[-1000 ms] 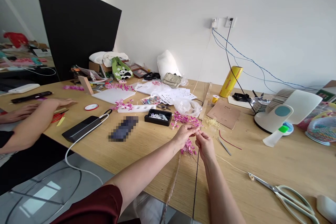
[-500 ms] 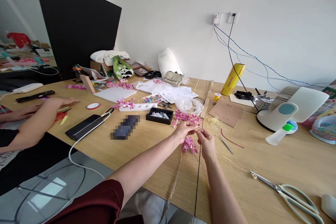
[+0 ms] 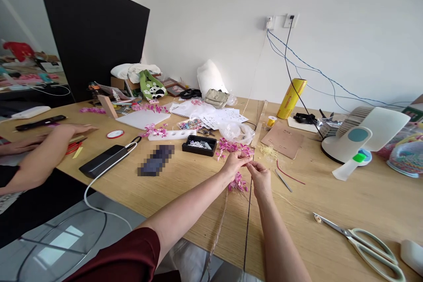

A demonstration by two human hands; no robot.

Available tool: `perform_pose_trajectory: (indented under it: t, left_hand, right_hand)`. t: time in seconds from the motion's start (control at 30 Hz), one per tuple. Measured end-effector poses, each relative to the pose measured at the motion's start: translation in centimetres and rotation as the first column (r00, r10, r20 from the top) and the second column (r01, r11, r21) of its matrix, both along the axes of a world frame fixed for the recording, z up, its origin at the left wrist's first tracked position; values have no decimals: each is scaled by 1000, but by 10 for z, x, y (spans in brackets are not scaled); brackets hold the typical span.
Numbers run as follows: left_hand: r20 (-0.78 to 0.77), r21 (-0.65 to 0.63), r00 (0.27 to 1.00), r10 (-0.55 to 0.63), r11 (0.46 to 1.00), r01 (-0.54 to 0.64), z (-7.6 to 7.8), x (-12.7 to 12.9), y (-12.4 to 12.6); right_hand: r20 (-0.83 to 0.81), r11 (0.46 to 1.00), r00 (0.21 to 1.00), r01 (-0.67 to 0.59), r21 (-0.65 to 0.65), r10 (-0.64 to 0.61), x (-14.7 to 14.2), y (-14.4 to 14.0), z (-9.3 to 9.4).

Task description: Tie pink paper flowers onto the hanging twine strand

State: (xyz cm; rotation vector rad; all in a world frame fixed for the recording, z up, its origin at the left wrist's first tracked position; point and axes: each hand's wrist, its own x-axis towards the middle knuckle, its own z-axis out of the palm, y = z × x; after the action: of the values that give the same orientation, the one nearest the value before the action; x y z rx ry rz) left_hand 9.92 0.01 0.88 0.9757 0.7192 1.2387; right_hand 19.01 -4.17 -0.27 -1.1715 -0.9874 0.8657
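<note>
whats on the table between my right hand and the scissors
In the head view, between the right hand and the scissors lie thin metal tweezers and a red strand; the rest is bare wooden table.

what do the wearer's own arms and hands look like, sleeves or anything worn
Both forearms are bare. The left arm has a short dark red sleeve at the upper arm. No rings, watch or gloves show on the left hand or right hand.

From my feed, my left hand and right hand meet fingertip to fingertip over a pink flower sprig on the wooden table, scissors off right, someone else's arm far left.
</note>
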Motion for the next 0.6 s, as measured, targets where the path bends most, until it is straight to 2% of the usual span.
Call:
perform_pose_trajectory:
  t: [0.13,0.3,0.37,0.47,0.6]
  left_hand:
    - [82,-8,995,-63,998,64,1,3,-2]
    - [174,19,957,-231,973,231,2,-2,-8]
    - [183,15,950,-253,967,254,1,-7,-9]
    - [130,21,958,-255,967,254,1,-12,-11]
    - [18,96,972,-234,968,231,2,-11,-12]
  right_hand:
    - [-51,1000,999,-15,14,16,1,1,-1]
    - [-217,996,972,-93,-11,89,5,2,-1]
    - [-262,992,958,-123,1,119,6,1,0]
    - [-291,985,941,-172,25,172,6,0,1]
    - [-321,981,928,-192,32,192,5,0,2]
